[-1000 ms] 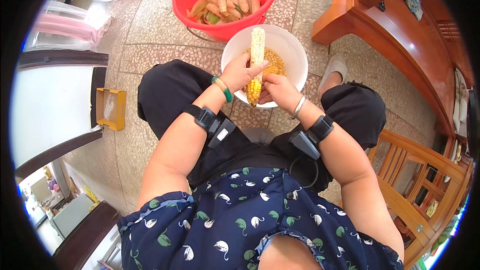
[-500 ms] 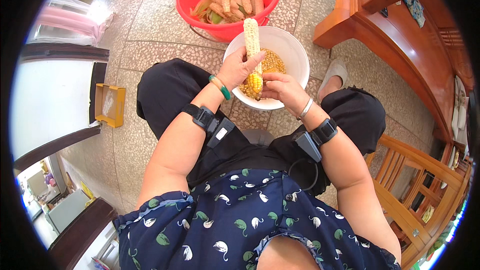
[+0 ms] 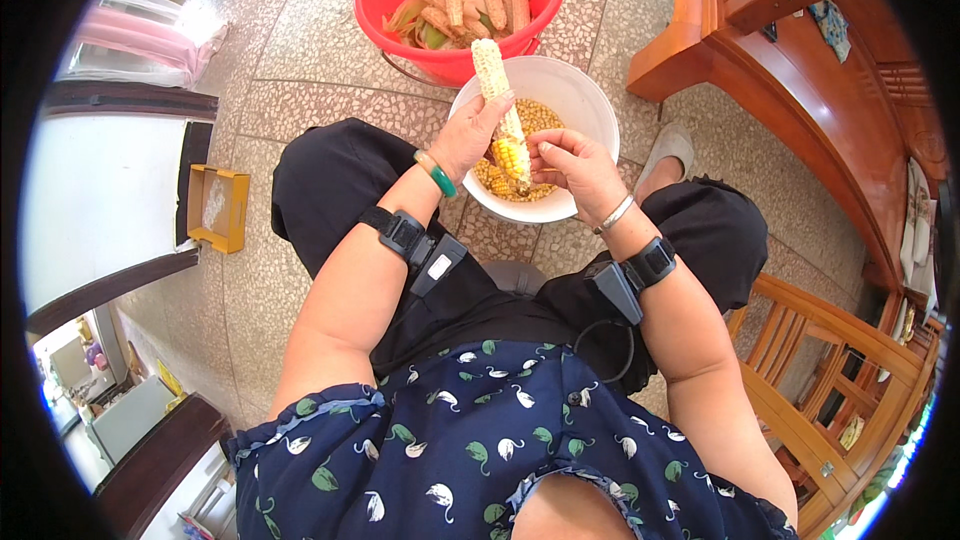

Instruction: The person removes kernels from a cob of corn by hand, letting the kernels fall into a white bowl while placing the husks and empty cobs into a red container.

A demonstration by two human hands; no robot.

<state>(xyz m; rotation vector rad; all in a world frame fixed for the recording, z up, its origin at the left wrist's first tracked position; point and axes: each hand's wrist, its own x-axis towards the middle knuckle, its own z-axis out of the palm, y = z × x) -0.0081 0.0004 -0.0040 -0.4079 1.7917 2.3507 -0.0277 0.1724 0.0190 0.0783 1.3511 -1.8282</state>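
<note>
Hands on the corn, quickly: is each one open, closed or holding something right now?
Left hand: closed around the corn cob.
Right hand: fingers curled beside the yellow kernels; whether it grips anything cannot be told.

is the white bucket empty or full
Neither: the white bucket is partly filled. Yellow corn kernels lie in its bottom, and bare inner wall shows above them.

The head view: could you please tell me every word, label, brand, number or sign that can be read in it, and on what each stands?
No text can be read.
White label on the black box strapped to the left forearm: too small to read.
Red bucket, white bucket: no lettering visible.
Shirt: swan and leaf shapes, no words visible.
</note>
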